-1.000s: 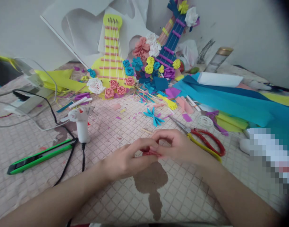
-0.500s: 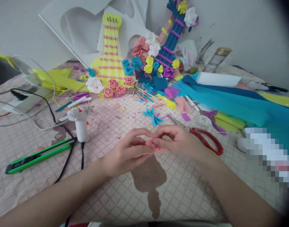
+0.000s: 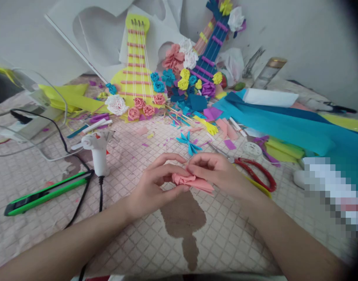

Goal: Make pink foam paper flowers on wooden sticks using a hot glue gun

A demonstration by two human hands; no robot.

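Between my two hands is a piece of pink crepe paper (image 3: 201, 184), bunched and folded at its left end, with a loose strip pointing right. My left hand (image 3: 160, 183) grips the bunched end between thumb and fingers. The fingers of my right hand (image 3: 212, 169) pinch the paper's upper edge, partly hiding it. Just beyond my hands lies a blue folded-paper star (image 3: 189, 143). Red-handled scissors (image 3: 256, 171) rest beside my right hand, their blades partly behind it. A white hot glue gun (image 3: 97, 154) stands to the left of my left hand.
A green utility knife (image 3: 47, 194) and dark cable lie at the left. Behind stand a yellow paper guitar (image 3: 136, 78) and a blue paper guitar (image 3: 210, 50) with paper flowers. Blue crepe paper (image 3: 278, 125) spreads over the right side, near a white spool (image 3: 252, 148).
The pink paper has turned in my fingers, so its folded end and a longer strip now show. My left thumb has shifted below it; both hands remain in nearly the same place.
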